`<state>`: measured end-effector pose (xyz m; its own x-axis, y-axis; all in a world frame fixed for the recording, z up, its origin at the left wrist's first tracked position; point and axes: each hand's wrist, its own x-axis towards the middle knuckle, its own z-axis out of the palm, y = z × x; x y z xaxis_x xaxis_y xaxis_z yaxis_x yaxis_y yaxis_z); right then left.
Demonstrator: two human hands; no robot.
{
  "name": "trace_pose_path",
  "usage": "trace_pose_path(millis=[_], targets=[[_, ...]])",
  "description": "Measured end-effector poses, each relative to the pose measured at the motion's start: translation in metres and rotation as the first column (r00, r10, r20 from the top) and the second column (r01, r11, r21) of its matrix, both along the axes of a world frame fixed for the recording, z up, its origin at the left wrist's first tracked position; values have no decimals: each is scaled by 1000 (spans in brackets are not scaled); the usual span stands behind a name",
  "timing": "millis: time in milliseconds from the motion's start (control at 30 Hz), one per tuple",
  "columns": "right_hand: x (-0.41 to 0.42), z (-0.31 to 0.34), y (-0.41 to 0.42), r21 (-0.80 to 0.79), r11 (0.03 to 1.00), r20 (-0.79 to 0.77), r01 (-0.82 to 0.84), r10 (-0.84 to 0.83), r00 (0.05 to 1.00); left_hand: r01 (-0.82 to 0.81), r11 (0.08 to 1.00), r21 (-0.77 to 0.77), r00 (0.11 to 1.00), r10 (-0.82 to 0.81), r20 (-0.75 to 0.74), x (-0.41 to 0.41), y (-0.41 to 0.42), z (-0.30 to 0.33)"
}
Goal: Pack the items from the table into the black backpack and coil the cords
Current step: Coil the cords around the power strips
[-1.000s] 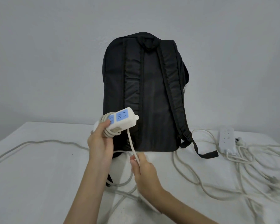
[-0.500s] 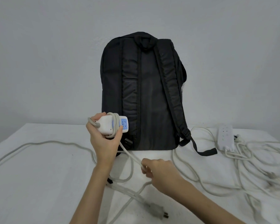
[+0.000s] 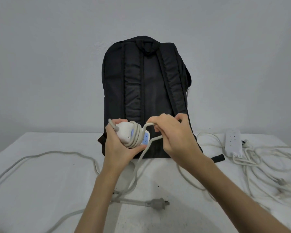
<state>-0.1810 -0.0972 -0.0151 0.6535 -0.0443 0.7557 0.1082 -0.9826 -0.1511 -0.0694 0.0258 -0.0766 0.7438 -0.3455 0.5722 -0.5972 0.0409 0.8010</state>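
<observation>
While left hand [image 3: 119, 147] grips strip [image 3: 124, 134], right hand [image 3: 173, 137] pinches cord [image 3: 147, 145]

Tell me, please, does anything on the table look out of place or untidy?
Yes: beside the second power strip, its cord sprawls in tangled loops at the table's right. Another cord's plug lies loose near the front. Nothing looks damaged.

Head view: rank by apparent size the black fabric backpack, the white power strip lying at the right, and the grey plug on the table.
1. Black fabric backpack, by far the largest.
2. White power strip lying at the right.
3. Grey plug, smallest, though it lies nearer the camera.
</observation>
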Motion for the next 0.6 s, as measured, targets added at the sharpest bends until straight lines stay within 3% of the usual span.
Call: trace_pose_path(millis=[167, 300, 400, 433, 500, 567, 600], targets=[[-9, 7, -7, 31, 1000, 56, -3, 1, 998, -118, 991, -65, 993, 117, -22, 0, 5, 3], [2, -7, -21, -116, 967, -36, 227, -233, 972, -227, 968, -110, 973, 222, -58, 0, 11, 13], [8, -23, -40, -62, 940, -48, 337, -340, 939, -287, 952, -105, 957, 280, -76, 5, 16, 17], [7, -24, -46, 25, 949, -48, 314, -313, 949, -301, 948, -105, 952, 293, -89, 8, 19, 17], [3, -18, -54, 403, 902, -44, 153, -148, 988, -316, 944, -92, 945, 305, -115, 13, 21, 15], [0, -11, -58, 730, 683, -17, -8, 31, 999, -317, 946, -71, 942, 305, -141, 17, 21, 13], [1, -10, -62, 765, 643, 5, -48, 69, 998, -315, 947, -62, 941, 303, -154, 18, 20, 12]])
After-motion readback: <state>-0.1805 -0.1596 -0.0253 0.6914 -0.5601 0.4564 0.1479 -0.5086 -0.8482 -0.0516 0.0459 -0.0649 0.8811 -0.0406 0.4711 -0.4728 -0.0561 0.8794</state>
